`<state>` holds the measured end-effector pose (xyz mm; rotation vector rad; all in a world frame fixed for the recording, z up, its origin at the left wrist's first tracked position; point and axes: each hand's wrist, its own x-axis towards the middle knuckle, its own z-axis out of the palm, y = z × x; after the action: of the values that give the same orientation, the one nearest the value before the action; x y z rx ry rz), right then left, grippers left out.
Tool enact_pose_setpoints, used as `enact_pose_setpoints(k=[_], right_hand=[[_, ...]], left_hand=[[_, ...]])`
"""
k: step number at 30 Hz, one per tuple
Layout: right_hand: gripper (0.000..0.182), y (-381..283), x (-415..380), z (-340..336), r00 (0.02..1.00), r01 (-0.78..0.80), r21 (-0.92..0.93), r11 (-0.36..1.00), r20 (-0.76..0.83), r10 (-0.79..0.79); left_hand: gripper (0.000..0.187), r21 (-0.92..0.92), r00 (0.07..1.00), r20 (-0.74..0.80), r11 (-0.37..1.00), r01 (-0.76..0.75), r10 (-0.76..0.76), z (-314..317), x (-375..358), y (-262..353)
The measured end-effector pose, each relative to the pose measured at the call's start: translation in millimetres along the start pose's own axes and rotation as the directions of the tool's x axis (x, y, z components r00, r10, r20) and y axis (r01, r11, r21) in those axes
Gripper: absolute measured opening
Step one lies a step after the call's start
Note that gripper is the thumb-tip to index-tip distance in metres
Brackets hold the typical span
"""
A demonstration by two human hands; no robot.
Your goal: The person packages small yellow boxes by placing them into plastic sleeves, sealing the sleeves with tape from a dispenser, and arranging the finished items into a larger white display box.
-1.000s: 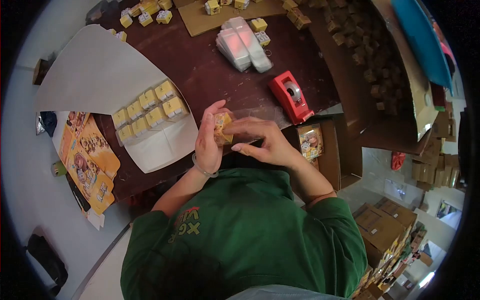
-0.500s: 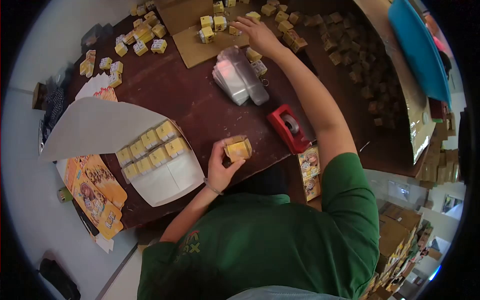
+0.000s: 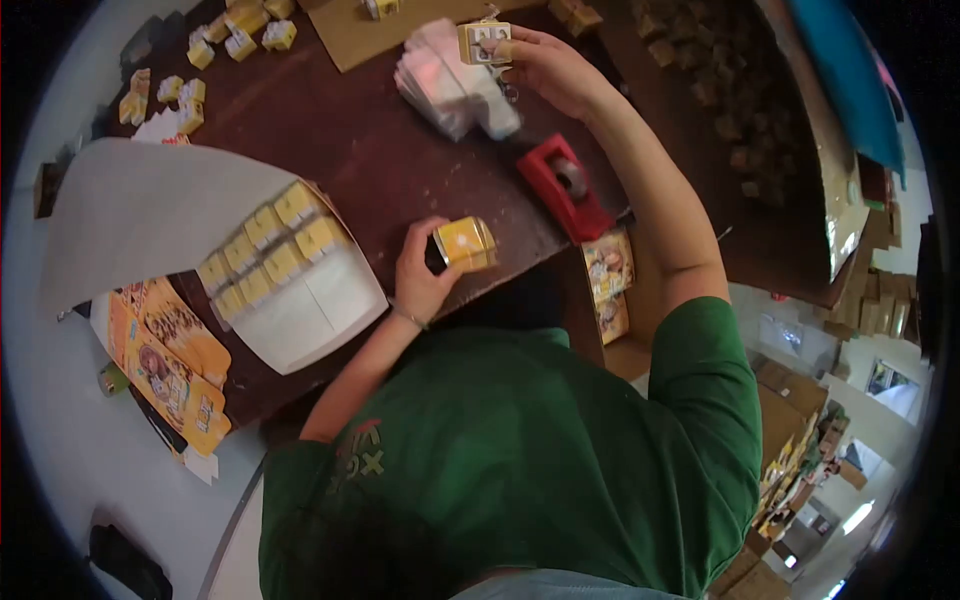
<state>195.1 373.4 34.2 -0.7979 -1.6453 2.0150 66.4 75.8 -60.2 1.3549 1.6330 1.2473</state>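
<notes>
My left hand (image 3: 424, 268) is closed round a yellow box in a clear sleeve (image 3: 466, 243), near the table's front edge. Higher up, my right hand (image 3: 545, 68) pinches a small yellow and white box (image 3: 484, 44) whose patterned face shows. Below and left of that box lies a stack of clear plastic sleeves (image 3: 450, 85). To the left stands an open white carton (image 3: 330, 310) with two rows of yellow boxes (image 3: 265, 228) in its back part.
A red tape dispenser (image 3: 565, 190) stands right of the sleeves. More small boxes (image 3: 240, 43) lie at the back left, beside a cardboard sheet (image 3: 340, 30). Orange printed cards (image 3: 170, 370) are at the left edge, and a blue tray (image 3: 845, 80) at the upper right.
My right hand has come back from the cardboard sheet and now holds a small box. My left hand still holds its box, now turned somewhat. The whole view has shifted.
</notes>
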Motion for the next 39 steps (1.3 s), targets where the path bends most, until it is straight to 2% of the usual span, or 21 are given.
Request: enact_pose_setpoints(k=[2,5,7,9,10,12,16,19,21,24,25,26,28,29,30,31,32,35,36,38,39], right_hand=[[0.039,8,-61,38,0.997,-0.081,0.027,0.996,-0.015,0.082],[0.044,37,-130,82,0.991,-0.115,0.263,0.958,-0.033,0.128],[0.043,69,-150,100,0.993,-0.072,0.206,0.976,-0.075,0.089],[0.043,93,-161,115,0.966,0.033,0.051,0.998,-0.258,-0.019],[0.047,102,-162,121,0.934,0.022,-0.109,0.994,-0.352,-0.06],[0.05,132,-159,124,0.855,0.089,-0.491,0.866,-0.408,-0.319],[0.063,143,-160,131,0.729,0.112,-0.809,0.577,-0.327,-0.601],[0.063,121,-156,134,0.671,0.181,-0.851,0.492,-0.259,-0.695],[0.058,131,-145,116,0.843,0.246,-0.898,0.364,0.013,-0.538],[0.047,108,-131,107,0.941,0.148,-0.627,0.765,-0.149,-0.304],[0.04,88,-132,111,0.951,0.068,-0.428,0.901,-0.244,-0.188],[0.04,69,-134,112,0.974,0.1,-0.101,0.99,-0.193,-0.118],[0.039,32,-149,123,0.995,0.096,0.072,0.993,-0.035,-0.093],[0.039,24,-159,130,0.996,0.063,0.023,0.998,0.065,-0.064],[0.042,19,-170,143,0.996,-0.024,-0.118,0.993,0.087,0.034],[0.045,28,-175,147,0.972,0.232,-0.534,0.813,0.168,-0.167],[0.051,45,-177,151,0.928,0.35,-0.795,0.495,0.22,-0.301],[0.055,74,-183,149,0.916,0.3,-0.572,0.763,-0.052,-0.399],[0.056,76,-186,143,0.951,0.186,-0.354,0.917,-0.17,-0.259],[0.049,83,-186,140,0.951,0.047,0.095,0.994,-0.308,-0.016],[0.039,91,-187,137,0.964,-0.049,0.054,0.997,-0.26,0.062]], left_hand=[[0.054,0.0,1.0,-0.011,1.0,-0.012,0.012,0,1,-3],[0.053,0.024,1.0,-0.013,1.0,-0.016,0.017,-2,-10,-2],[0.056,0.009,1.0,0.004,1.0,-0.017,0.017,-2,-20,-4],[0.058,-0.021,0.998,0.021,0.998,-0.059,0.06,-1,-30,-11],[0.058,-0.016,0.998,0.031,0.999,-0.047,0.047,-1,-34,-11],[0.058,-0.005,0.998,0.05,1.0,-0.026,0.026,-3,-39,-8],[0.059,-0.001,0.997,0.049,0.998,-0.061,0.061,-5,-43,-13],[0.059,-0.002,0.997,0.04,0.998,-0.069,0.069,-6,-45,-13],[0.059,-0.007,0.996,0.039,0.997,-0.083,0.083,-5,-44,-14],[0.058,-0.025,0.996,0.056,0.997,-0.068,0.069,-7,-42,-16],[0.057,-0.031,0.997,0.052,0.998,-0.061,0.062,-7,-42,-15],[0.057,-0.038,0.997,0.049,0.998,-0.056,0.057,-6,-41,-13],[0.057,-0.073,0.998,0.052,0.997,-0.025,0.029,-5,-42,-14],[0.057,-0.1,0.998,0.059,0.995,-0.002,0.008,-4,-43,-18],[0.057,-0.125,0.998,0.067,0.992,0.019,-0.011,-4,-43,-20],[0.057,-0.093,0.997,0.076,0.996,0.012,-0.004,-7,-42,-16],[0.057,-0.061,0.996,0.086,0.998,0.003,0.002,-9,-42,-11],[0.056,0.0,0.994,0.043,0.995,-0.097,0.097,-7,-37,-9],[0.057,0.017,0.992,0.038,0.993,-0.12,0.119,-7,-39,-9],[0.057,0.026,0.996,0.039,0.996,-0.087,0.086,-8,-41,-3],[0.058,0.026,0.996,0.041,0.996,-0.079,0.078,-7,-40,-3]])
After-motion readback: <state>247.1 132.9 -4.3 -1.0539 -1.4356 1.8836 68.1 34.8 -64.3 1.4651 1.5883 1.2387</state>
